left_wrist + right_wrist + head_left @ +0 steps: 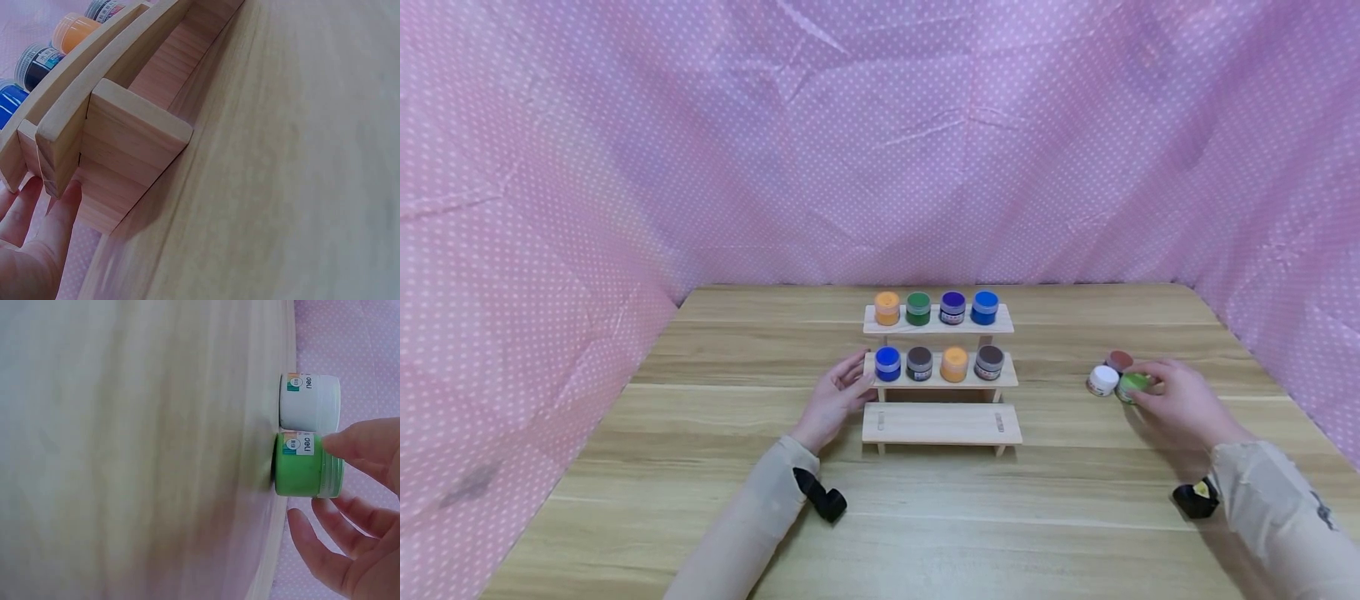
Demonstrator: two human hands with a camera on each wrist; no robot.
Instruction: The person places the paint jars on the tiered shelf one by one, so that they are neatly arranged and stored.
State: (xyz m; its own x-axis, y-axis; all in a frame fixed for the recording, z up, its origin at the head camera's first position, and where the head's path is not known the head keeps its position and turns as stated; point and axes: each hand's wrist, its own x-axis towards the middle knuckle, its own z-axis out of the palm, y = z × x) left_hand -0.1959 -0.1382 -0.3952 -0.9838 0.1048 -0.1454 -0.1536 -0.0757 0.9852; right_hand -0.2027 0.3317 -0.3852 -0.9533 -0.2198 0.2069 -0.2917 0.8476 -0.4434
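Observation:
My right hand (1180,400) pinches a light green paint jar (299,465) at its lid, thumb on one side and fingers on the other. The jar stands upright on the table, beside a white paint jar (1103,381) and a reddish-brown paint jar (1120,361). With fairly straight fingers, my left hand (833,400) touches the left end of a three-tier wooden rack (942,423). In the left wrist view its fingertips (65,194) lie against the ends of the shelf boards.
The top shelf bears orange (887,309), green (918,309), purple (952,308) and blue (985,308) jars. Dark blue (887,364), dark (919,364), orange (954,365) and brown (988,363) jars stand on the middle shelf. A pink dotted cloth (880,150) surrounds the wooden table (737,375).

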